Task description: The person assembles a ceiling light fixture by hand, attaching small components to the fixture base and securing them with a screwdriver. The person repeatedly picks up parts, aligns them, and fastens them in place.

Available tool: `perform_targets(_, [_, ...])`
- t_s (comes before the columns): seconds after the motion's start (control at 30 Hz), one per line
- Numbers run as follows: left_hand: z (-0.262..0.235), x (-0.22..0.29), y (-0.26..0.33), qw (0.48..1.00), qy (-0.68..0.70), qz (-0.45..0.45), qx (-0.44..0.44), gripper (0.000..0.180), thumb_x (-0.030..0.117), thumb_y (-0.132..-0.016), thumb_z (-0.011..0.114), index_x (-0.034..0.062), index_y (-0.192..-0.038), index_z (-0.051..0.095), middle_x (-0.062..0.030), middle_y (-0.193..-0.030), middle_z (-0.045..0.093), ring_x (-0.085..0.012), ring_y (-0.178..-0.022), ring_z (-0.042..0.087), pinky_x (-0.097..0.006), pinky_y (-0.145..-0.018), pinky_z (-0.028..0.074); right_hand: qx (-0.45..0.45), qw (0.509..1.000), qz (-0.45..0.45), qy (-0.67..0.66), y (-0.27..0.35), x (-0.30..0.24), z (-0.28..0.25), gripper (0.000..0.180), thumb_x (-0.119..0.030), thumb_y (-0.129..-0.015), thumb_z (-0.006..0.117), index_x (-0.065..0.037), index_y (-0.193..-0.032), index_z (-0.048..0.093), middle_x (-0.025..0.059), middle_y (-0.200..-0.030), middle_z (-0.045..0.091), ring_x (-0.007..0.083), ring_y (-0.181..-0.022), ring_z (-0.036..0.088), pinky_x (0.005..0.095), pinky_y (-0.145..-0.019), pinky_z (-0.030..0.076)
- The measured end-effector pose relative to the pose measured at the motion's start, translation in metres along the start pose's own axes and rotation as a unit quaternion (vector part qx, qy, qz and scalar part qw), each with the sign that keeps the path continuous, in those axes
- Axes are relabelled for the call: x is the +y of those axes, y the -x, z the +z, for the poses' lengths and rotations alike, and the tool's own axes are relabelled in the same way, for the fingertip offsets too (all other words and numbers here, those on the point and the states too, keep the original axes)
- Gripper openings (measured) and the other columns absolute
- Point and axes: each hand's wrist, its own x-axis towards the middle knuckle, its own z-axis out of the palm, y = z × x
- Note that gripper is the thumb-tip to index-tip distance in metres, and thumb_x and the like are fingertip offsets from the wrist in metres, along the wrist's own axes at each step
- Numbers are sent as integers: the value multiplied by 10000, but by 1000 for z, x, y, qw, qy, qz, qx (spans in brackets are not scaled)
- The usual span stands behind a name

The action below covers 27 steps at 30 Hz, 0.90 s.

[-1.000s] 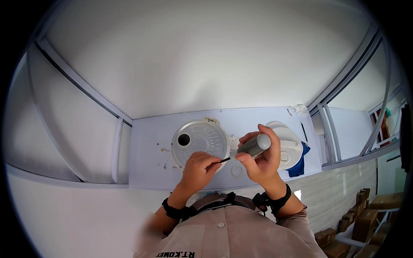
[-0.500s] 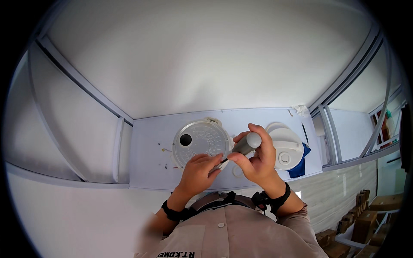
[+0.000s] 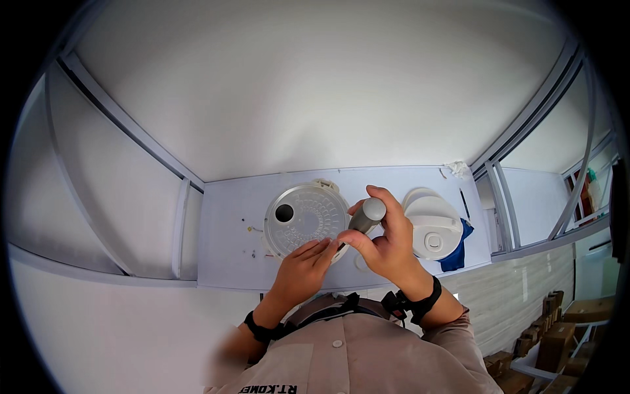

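My right hand (image 3: 391,240) is wrapped round the grey handle of a screwdriver (image 3: 367,217), its butt end up and its dark shaft slanting down to the left. The tip is hidden by my fingers at the near right rim of a round appliance lid (image 3: 308,213). This lid shows a silvery embossed disc with a black round spot (image 3: 284,213) and a pale rim with a bracket at its far side. My left hand (image 3: 304,266) lies over the near rim, fingers pressed together, fingertips meeting the shaft; what they pinch is hidden.
A white lid with a handle (image 3: 434,226) lies at the right, over a blue cloth (image 3: 459,253). A thin dark rod (image 3: 465,203) and crumpled white material (image 3: 457,169) lie beyond it. Several small parts (image 3: 253,229) are scattered left of the round lid. Cardboard boxes (image 3: 556,345) stand lower right.
My right hand and the screwdriver handle have shifted slightly left. The fingers of my left hand have straightened and drawn closer together by the shaft. The round lid has barely moved.
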Motion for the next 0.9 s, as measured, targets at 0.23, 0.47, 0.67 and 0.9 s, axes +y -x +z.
perform_targets(0.23, [4, 0, 6, 1000, 0, -15, -6, 439, 20, -898, 706, -17, -1333, 661, -194, -1185, 768, -291, -1165, 732, -425, -1062, 547, -10, 1000, -11, 24, 2, -1, 0, 767, -318, -783, 963, 13, -1355, 574, 180, -1028, 755, 297, -894, 767, 345, -781, 605])
perform_targets(0.47, [5, 3, 3, 998, 32, -22, 48, 384, 28, -801, 791, 1, -1171, 693, -147, -1036, 773, -343, -1017, 742, -468, -1008, 575, 1, 997, -58, 53, 5, 1, 0, 759, -369, -747, 980, 5, -1287, 600, 201, -1051, 752, 334, -864, 775, 362, -762, 613])
perform_targets(0.67, [3, 1, 4, 995, 86, -55, 25, 452, 64, -852, 787, 73, -1295, 699, -135, -1144, 780, -305, -1102, 741, -455, -1000, 562, 12, 995, -82, 52, 7, 6, 4, 754, -395, -728, 990, -8, -1232, 584, 181, -980, 738, 321, -795, 761, 364, -699, 604])
perform_targets(0.9, [3, 5, -19, 978, 170, -73, 99, 301, 64, -817, 825, 88, -1106, 744, -94, -955, 749, -307, -827, 723, -404, -723, 572, 42, 996, -59, 43, 1, 2, 12, 734, -471, -738, 964, -27, -1175, 575, 133, -884, 696, 317, -685, 702, 346, -642, 576])
